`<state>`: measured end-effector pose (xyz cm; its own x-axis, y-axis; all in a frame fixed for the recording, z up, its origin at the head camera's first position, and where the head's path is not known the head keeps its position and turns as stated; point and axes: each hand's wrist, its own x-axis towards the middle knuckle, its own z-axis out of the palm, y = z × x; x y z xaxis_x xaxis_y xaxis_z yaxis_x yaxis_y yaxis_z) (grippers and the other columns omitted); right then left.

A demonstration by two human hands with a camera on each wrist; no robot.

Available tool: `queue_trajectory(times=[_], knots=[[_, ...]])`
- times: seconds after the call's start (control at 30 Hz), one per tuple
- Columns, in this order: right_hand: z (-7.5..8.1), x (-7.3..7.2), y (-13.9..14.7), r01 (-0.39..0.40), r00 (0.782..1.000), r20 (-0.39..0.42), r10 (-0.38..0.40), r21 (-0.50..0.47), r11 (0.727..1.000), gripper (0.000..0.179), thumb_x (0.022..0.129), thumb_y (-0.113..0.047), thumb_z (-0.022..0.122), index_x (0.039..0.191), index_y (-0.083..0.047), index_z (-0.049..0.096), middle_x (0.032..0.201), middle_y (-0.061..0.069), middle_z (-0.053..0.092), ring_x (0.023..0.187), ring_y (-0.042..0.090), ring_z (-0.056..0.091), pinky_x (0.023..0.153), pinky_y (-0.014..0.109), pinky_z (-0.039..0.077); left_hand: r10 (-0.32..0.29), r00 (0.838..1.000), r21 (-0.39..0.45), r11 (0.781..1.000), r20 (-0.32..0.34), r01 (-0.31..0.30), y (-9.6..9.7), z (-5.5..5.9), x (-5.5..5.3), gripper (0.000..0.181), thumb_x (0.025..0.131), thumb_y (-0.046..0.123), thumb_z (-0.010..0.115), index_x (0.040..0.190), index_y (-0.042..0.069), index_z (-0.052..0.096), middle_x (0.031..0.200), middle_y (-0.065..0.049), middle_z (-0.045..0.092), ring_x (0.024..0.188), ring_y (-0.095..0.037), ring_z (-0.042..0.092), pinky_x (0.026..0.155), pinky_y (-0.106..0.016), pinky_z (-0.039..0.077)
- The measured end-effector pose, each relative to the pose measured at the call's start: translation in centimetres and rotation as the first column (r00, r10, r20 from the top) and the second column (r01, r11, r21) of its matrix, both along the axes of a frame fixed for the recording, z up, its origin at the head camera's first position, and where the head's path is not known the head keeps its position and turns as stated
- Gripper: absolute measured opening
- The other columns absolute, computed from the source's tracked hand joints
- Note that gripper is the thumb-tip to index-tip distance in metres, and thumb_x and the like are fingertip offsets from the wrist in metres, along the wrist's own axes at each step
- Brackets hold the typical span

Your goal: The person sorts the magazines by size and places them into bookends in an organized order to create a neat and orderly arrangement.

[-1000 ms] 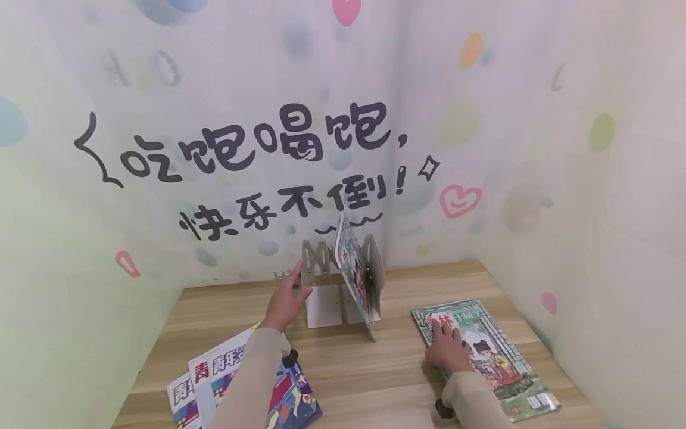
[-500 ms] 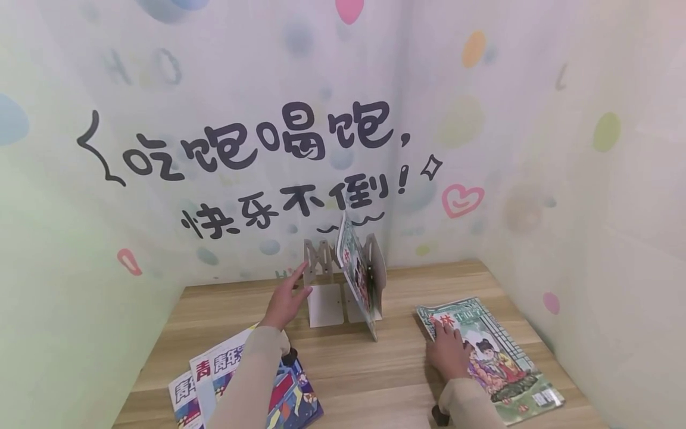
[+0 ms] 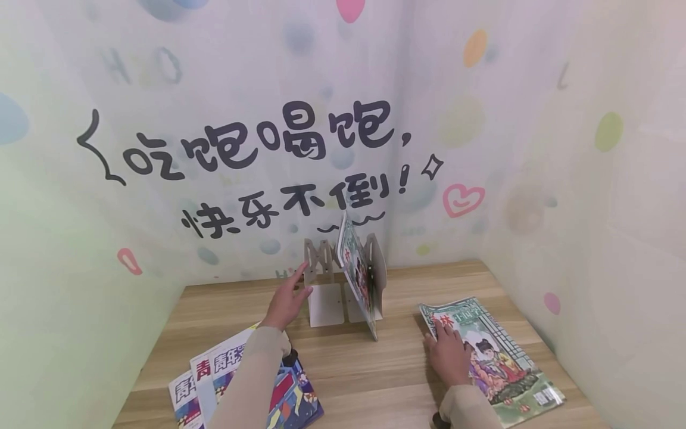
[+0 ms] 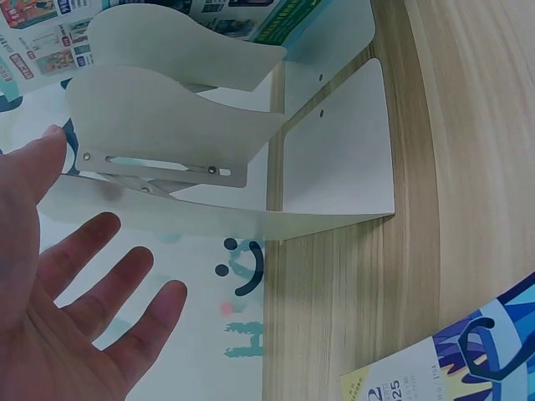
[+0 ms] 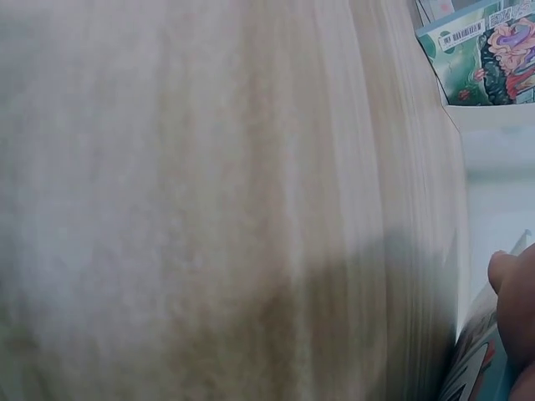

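A pale metal bookend rack (image 3: pixel 324 305) stands at the back of the table, with a green-covered magazine (image 3: pixel 354 262) upright and slanted in it. My left hand (image 3: pixel 286 305) is at the rack's left side, fingers spread; in the left wrist view the thumb (image 4: pixel 52 154) is close to the rack's edge, and contact is unclear. On the right lies another green illustrated magazine (image 3: pixel 506 363). My right hand (image 3: pixel 450 354) grips its left edge, fingers over the cover, and its upper left corner curls up. The right wrist view shows only part of this hand (image 5: pixel 518 309) beside the raised edge.
Several colourful magazines (image 3: pixel 220 363) lie fanned at the front left, partly under my left forearm. A printed fabric wall (image 3: pixel 268 71) closes off the back of the wooden table (image 3: pixel 386 369), and plain side walls flank it.
The right-hand magazine has shifted slightly to the right, and its left edge has lifted a little under my right hand. My left hand stays at the rack.
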<state>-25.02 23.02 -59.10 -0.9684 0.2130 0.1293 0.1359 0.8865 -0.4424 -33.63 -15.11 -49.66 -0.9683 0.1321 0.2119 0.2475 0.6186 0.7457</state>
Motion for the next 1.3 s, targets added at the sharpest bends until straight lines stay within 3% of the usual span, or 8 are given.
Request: queue_trajectory(times=[0.13, 0.33, 0.63, 1.0, 1.3], knots=[[-0.1, 0.2, -0.1, -0.016, 0.997, -0.074, 0.018, 0.017, 1.0, 0.05, 0.099, -0.028, 0.053, 0.142, -0.004, 0.047, 0.136, 0.027, 0.05, 0.123, 0.049, 0.044, 0.095, 0.073, 0.029, 0.001, 1.0, -0.001, 1.0, -0.007, -0.001, 0.0, 0.0, 0.2, 0.063, 0.099, 0.03, 0.057, 0.153, 0.04, 0.027, 0.145, -0.012, 0.047, 0.119, -0.036, 0.053, 0.093, -0.059, 0.044], [-0.1, 0.5, -0.6, -0.072, 0.976, -0.206, 0.076, 0.025, 0.997, 0.045, 0.098, -0.022, 0.057, 0.135, 0.004, 0.053, 0.122, 0.031, 0.058, 0.11, 0.05, 0.054, 0.088, 0.063, 0.044, 0.011, 1.0, 0.004, 1.0, -0.003, -0.011, 0.0, 0.0, 0.4, 0.062, 0.099, 0.031, 0.057, 0.152, 0.043, 0.026, 0.146, -0.01, 0.046, 0.12, -0.035, 0.052, 0.094, -0.059, 0.044], [0.6, 0.9, -2.1, -0.11, 0.981, -0.168, 0.1, -0.048, 0.993, 0.044, 0.1, -0.022, 0.054, 0.137, 0.002, 0.05, 0.117, 0.032, 0.06, 0.106, 0.05, 0.057, 0.086, 0.063, 0.045, 0.003, 1.0, 0.007, 1.0, -0.002, -0.003, 0.2, -0.1, 0.2, 0.063, 0.099, 0.031, 0.057, 0.153, 0.041, 0.026, 0.144, -0.012, 0.048, 0.121, -0.035, 0.052, 0.095, -0.06, 0.043], [1.0, 1.1, -3.4, -0.116, 0.981, -0.161, 0.106, -0.054, 0.992, 0.041, 0.101, -0.026, 0.052, 0.134, -0.002, 0.055, 0.116, 0.028, 0.063, 0.102, 0.047, 0.061, 0.081, 0.06, 0.048, -0.006, 1.0, 0.001, 1.0, -0.01, 0.006, 0.2, 0.0, 0.2, 0.062, 0.099, 0.031, 0.057, 0.153, 0.038, 0.027, 0.14, -0.016, 0.051, 0.119, -0.036, 0.053, 0.095, -0.061, 0.043], [1.5, 1.2, -3.6, -0.114, 0.986, -0.129, 0.11, -0.025, 0.993, 0.041, 0.101, -0.03, 0.051, 0.132, -0.005, 0.059, 0.095, 0.028, 0.067, 0.085, 0.047, 0.064, 0.065, 0.059, 0.051, -0.006, 1.0, -0.003, 1.0, -0.019, 0.006, 0.1, 0.1, 0.2, 0.062, 0.099, 0.03, 0.057, 0.153, 0.037, 0.028, 0.14, -0.015, 0.051, 0.119, -0.036, 0.053, 0.094, -0.06, 0.043]])
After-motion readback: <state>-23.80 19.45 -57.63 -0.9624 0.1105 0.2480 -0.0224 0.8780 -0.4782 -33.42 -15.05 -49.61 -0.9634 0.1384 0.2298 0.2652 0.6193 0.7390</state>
